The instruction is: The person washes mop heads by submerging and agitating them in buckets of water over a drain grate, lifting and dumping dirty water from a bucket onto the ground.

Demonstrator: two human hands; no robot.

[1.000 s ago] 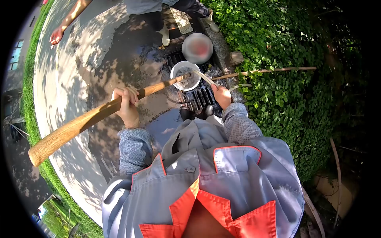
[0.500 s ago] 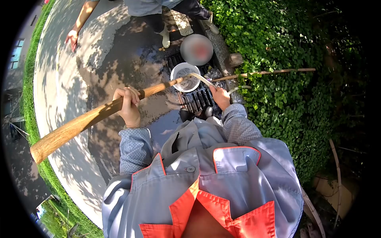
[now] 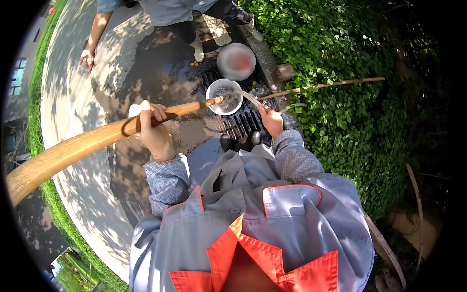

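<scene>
My left hand [image 3: 152, 129] is wrapped round the thick wooden handle of a mop [image 3: 95, 137]. The handle slants from the left edge down to a white bucket [image 3: 209, 92], where a grey, stringy mass surrounds its lower end. My right hand [image 3: 272, 121] grips a pale hose [image 3: 251, 99], whose mouth points over the bucket's right rim. Whether water is flowing is hard to make out. The bucket stands on a black drain grate [image 3: 243, 121], just ahead of my dark shoes [image 3: 238, 141].
A person [image 3: 170, 12] stands ahead with one hand [image 3: 87, 59] held out. Behind the bucket is a blurred round basin [image 3: 236, 62]. A thin stick [image 3: 335, 85] reaches into the hedge [image 3: 340, 117] on the right. A stone [image 3: 285, 72] sits by the kerb.
The mop's upper end has come closer and further left, and my left hand has moved slightly left and up along with it. My right hand stays on the hose near the bucket.
</scene>
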